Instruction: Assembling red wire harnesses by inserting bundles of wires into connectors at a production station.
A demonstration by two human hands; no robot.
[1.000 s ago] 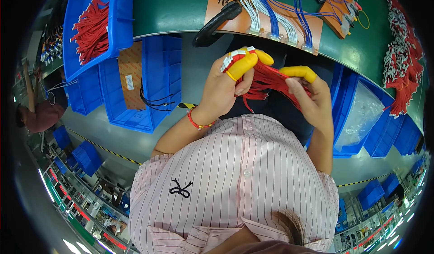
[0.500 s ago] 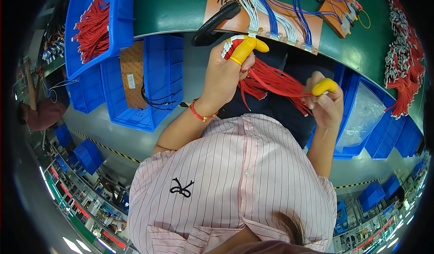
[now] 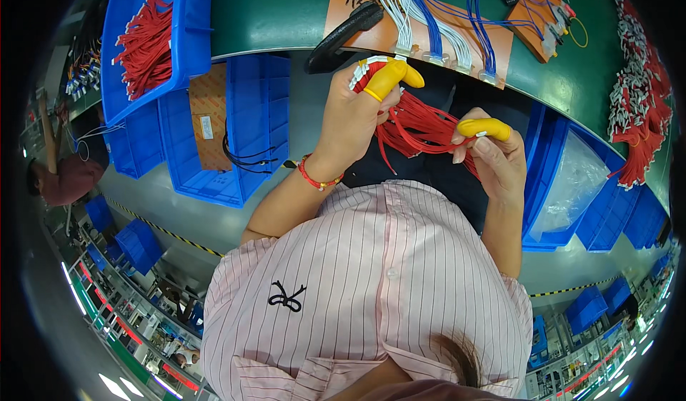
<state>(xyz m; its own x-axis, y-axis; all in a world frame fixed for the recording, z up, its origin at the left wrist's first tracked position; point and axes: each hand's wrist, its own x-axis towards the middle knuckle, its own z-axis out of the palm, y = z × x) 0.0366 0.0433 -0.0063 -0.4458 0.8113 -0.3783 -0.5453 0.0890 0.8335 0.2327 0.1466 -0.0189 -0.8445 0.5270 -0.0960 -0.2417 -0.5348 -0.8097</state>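
head | left hand (image 3: 351, 119) clenched round wire bundle (image 3: 420, 124) | right hand (image 3: 498, 159) pinching it | blue bin (image 3: 190, 26) (red wires (image 3: 148, 49) inside)

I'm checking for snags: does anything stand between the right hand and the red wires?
Nothing visible does: the right hand touches the red wires near their right end, while the left hand grips the other end.

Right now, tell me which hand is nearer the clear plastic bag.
Right. The right hand is left of the clear plastic bag; the left hand, gripping red wires, is farther left.
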